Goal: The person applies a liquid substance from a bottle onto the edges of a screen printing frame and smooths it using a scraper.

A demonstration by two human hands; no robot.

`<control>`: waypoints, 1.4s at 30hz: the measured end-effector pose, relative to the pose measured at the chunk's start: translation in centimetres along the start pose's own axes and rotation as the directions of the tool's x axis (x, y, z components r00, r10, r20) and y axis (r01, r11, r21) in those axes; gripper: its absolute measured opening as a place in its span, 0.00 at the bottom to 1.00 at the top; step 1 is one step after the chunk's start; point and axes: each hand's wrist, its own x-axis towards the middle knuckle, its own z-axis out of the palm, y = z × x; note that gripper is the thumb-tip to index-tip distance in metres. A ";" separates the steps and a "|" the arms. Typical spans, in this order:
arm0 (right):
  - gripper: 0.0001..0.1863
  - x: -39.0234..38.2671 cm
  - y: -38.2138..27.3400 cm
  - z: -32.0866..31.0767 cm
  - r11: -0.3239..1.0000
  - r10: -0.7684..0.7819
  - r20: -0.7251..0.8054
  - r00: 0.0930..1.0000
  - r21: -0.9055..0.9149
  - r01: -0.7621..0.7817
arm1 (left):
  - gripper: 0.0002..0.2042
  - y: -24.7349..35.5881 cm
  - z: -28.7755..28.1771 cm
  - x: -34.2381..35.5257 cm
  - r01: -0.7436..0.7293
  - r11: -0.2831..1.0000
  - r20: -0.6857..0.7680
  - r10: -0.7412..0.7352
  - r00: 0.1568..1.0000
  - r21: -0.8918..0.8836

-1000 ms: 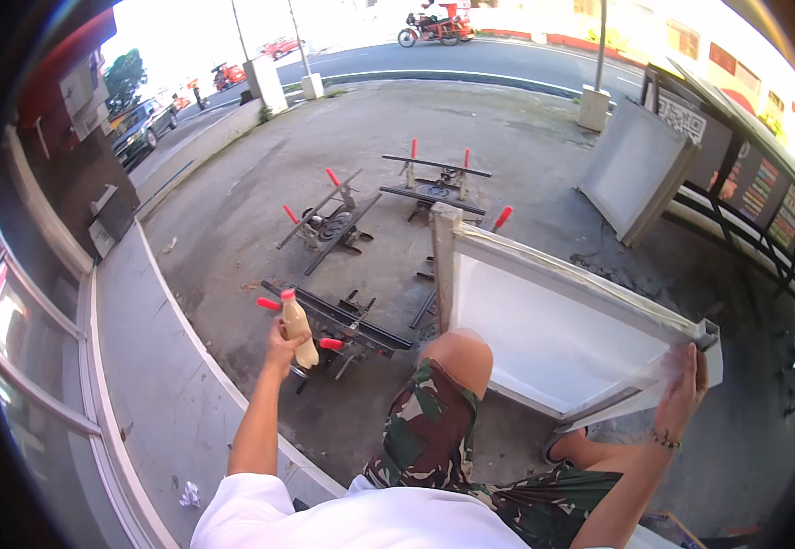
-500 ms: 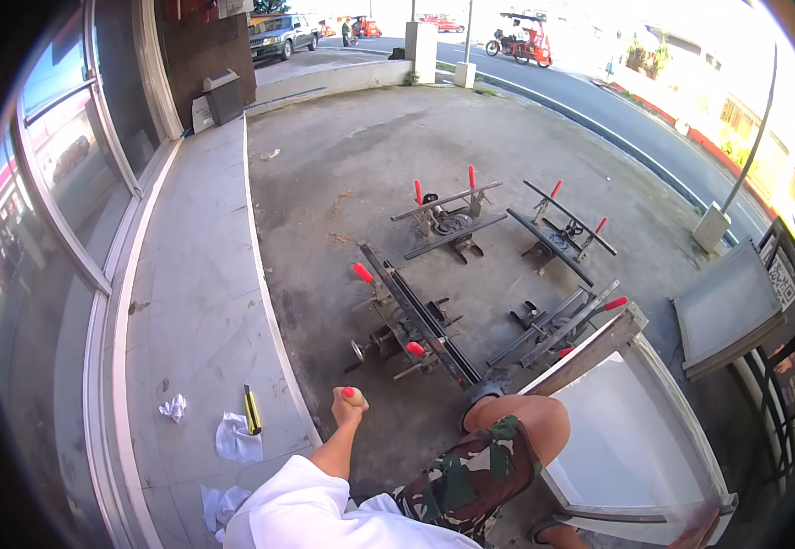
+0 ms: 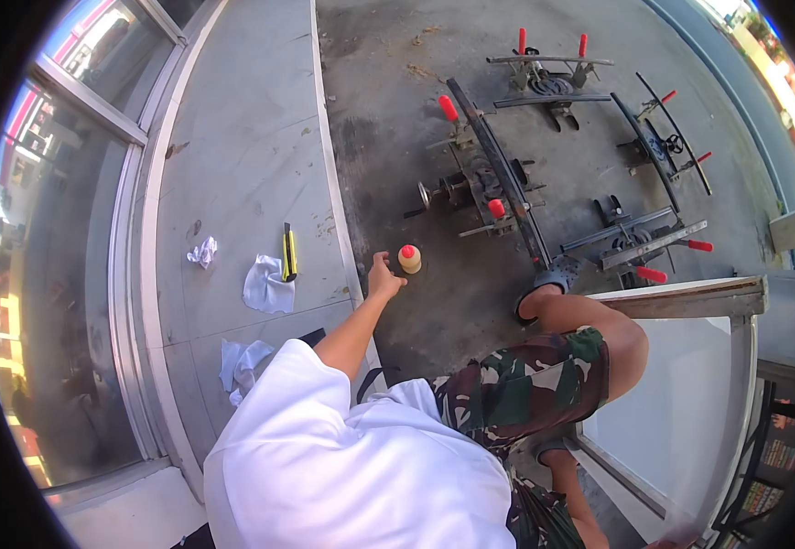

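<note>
My left hand (image 3: 384, 279) reaches down beside a small cream-coloured bottle with a red cap (image 3: 409, 259). The bottle stands upright on the concrete, just right of the fingers. Those fingers are spread and hold nothing. At my right leg, a framed pale mesh screen (image 3: 681, 384) stands tilted. A blurred, skin-toned patch shows at its lowest corner, by the picture's edge; whether this is my right hand I cannot make out.
Metal clamp stands with red handles (image 3: 498, 174) are spread over the concrete ahead. On the tiled ledge at left lie a yellow-and-black cutter knife (image 3: 289, 252), a white cloth (image 3: 267, 285), crumpled paper (image 3: 202, 252) and another white cloth (image 3: 243, 366). Glass doors (image 3: 77, 274) line the far left.
My left hand has let go of the bottle, which now stands on the ground. The view has turned downward and to the left.
</note>
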 end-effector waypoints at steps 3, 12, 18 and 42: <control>0.25 1.0 1.8 1.4 0.986 0.094 0.022 0.995 0.139 -0.096 | 0.20 -0.8 -5.4 -2.3 -0.193 0.980 -0.093 0.196 0.976 0.036; 0.28 1.0 -0.6 1.6 0.679 0.466 0.089 0.880 0.602 -0.420 | 0.06 -7.1 -25.6 0.6 0.147 0.953 0.218 -0.208 0.953 0.265; 0.31 -0.2 5.9 0.0 0.985 0.132 0.049 0.990 0.107 -0.137 | 0.28 -8.6 -24.1 -5.2 -0.283 0.779 0.563 -0.107 0.820 0.560; 0.10 0.5 2.8 0.5 0.160 0.397 0.323 0.859 0.897 -0.411 | 0.12 61.1 1.1 -50.0 -0.340 -0.256 0.162 0.531 -0.832 -0.905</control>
